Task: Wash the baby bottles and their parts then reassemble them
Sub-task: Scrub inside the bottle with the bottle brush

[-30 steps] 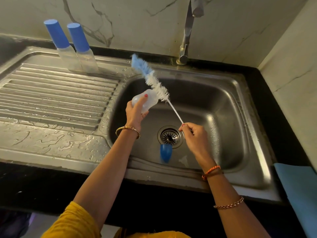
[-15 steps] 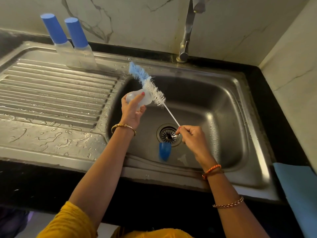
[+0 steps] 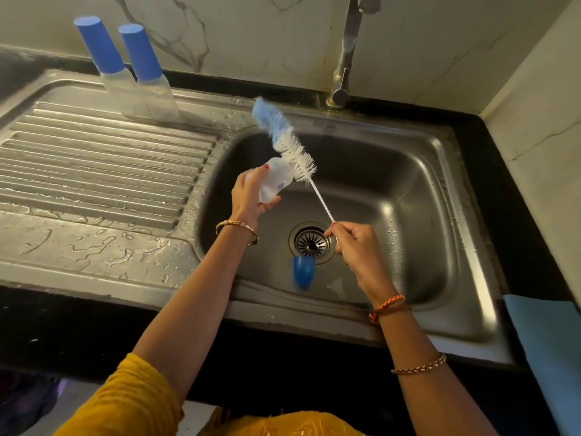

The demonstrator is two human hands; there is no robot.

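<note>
Fingers of the left hand (image 3: 251,196) curl round a clear baby bottle body (image 3: 274,181), held tilted above the sink basin (image 3: 408,190), up and left of the drain strainer (image 3: 312,242). The right hand (image 3: 355,247) pinches the thin twisted-wire stem of a bottle brush (image 3: 284,140) between thumb and fingertips, right over the drain strainer; the bristle head slants up and away, its white lower bristles touching the bottle's outside and its blue tip reaching toward the sink's back rim.

Judging from this, the pinch sits far down a long, springy stem, so the head may flick or bend aside when pushed toward the bottle's opening, spattering water or missing the mouth. The bottle looks wet, and a slip would drop it into the basin. A blue cap (image 3: 303,272) lies on its side just below the drain strainer, and running water could nudge it around.

Two capped bottles (image 3: 138,73) stand on the drainboard well up and left of the drain strainer, by the wall.

Which way the bottle's mouth faces is hard to tell, since the palm covers part of it. A pale shape on the basin floor, right of the blue cap, may be a teat, but I cannot tell. The tap (image 3: 345,58) is cut off at the top edge, its spout out of view.
</note>
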